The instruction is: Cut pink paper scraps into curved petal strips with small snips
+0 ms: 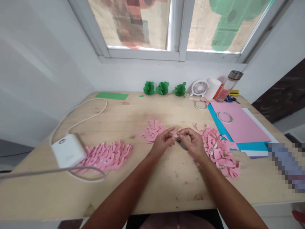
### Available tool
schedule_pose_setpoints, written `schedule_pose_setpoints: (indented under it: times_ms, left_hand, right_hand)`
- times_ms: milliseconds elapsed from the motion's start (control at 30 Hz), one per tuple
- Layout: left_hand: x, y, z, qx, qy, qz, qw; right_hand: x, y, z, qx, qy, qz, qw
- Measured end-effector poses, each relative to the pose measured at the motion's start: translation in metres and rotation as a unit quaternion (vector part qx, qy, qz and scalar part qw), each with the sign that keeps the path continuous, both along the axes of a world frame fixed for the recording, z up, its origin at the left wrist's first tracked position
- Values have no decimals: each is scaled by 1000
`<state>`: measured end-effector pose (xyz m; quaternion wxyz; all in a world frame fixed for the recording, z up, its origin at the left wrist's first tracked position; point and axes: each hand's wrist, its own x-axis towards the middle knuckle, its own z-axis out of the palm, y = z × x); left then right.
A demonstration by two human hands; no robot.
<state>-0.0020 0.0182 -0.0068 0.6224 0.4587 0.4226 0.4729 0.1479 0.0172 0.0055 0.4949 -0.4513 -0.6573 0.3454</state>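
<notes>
Far left of the small pile of curled pink pieces on your wooden table sits a white box-shaped device with a white cable. Nearer that pile, still on its left, overlapping rows of curved pink strips spread out beside the device, and beyond them, behind and left of the pile, lies a flat green paper strip. Three green paper rosettes stand in a row behind the pile, against the wall. Just right of the pile, your left hand has its fingers extended around a small pink piece; whether they touch it, you cannot tell from here. That piece is to the pile's right, pinched between thumb and finger of your right hand; a dark object, mostly hidden, shows beneath this hand. Behind and right of the pile stands a white fan. Farther right of the pile come a heap of pink scraps, a clear bottle and stacked coloured sheets.
</notes>
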Motion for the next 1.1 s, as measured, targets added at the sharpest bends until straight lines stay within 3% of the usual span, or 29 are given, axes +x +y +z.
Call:
schedule_pose_setpoints:
  times_ms: [200, 333, 600, 733, 900, 1100]
  left_hand:
    - [-6, 2, 3, -110, -88, -30, 990]
    - [-8, 1, 5, -132, -106, -74, 983]
    - [-10, 0, 3, -149, -114, -106, 977]
    - [-9, 0, 1, -124, -95, -83, 984]
    - [-6, 3, -2, -65, -13, 6, 998]
    - [-5, 5, -5, -20, 57, 38, 997]
  right_hand:
    - [3, 3, -2, -9, 8, -7, 1000]
    - [2, 2, 0, -16, 10, -10, 1000]
    - [2, 1, 0, -15, 4, -12, 1000]
    - [1, 1, 1, -7, 3, -11, 1000]
    - [1, 2, 5, 34, -6, -34, 999]
    - [-1, 3, -1, -8, -38, -17, 999]
